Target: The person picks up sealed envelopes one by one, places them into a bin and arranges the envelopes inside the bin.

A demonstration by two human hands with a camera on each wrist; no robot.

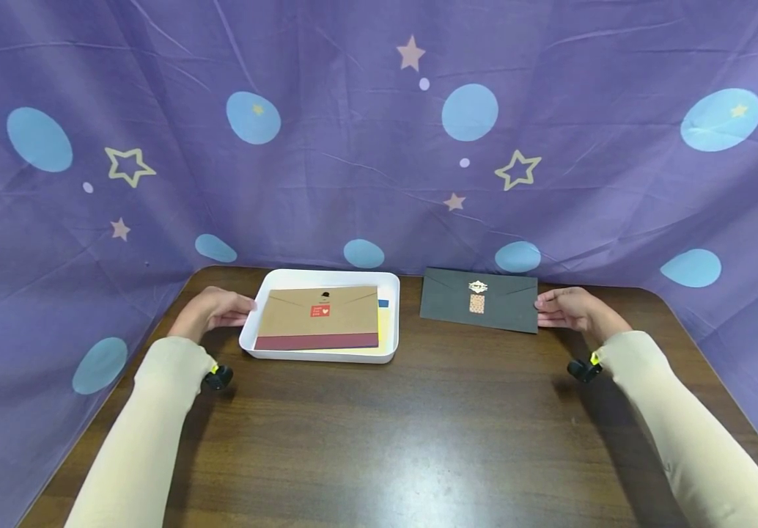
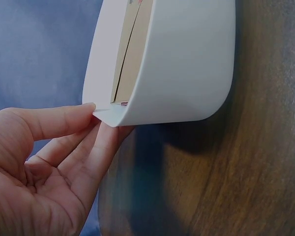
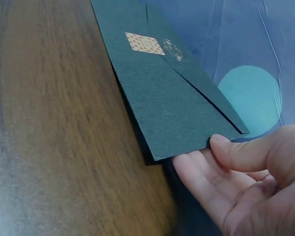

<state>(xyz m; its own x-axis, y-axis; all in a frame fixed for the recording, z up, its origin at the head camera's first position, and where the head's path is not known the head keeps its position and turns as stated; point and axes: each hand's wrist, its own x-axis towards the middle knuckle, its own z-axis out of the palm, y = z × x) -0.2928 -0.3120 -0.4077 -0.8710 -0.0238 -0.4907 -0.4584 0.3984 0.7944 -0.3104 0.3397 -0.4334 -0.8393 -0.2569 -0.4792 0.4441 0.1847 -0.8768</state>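
Note:
A white tray (image 1: 319,357) stands at the left of the table, and my left hand (image 1: 221,306) pinches its left rim, thumb on top and fingers underneath. Inside it lies a brown envelope (image 1: 300,320) with a red sticker, over maroon and yellow pieces that show at its edges. To the right, my right hand (image 1: 567,308) pinches the right short edge of a dark green envelope (image 1: 445,301). That envelope carries a gold emblem and a patterned sticker. In the right wrist view the thumb (image 3: 241,152) presses on the envelope's top, with the fingers beneath.
The brown wooden table (image 1: 379,440) has rounded far corners. A purple curtain (image 1: 352,198) with stars and blue ovals hangs close behind its far edge and beside it. A gap of table lies between tray and dark envelope.

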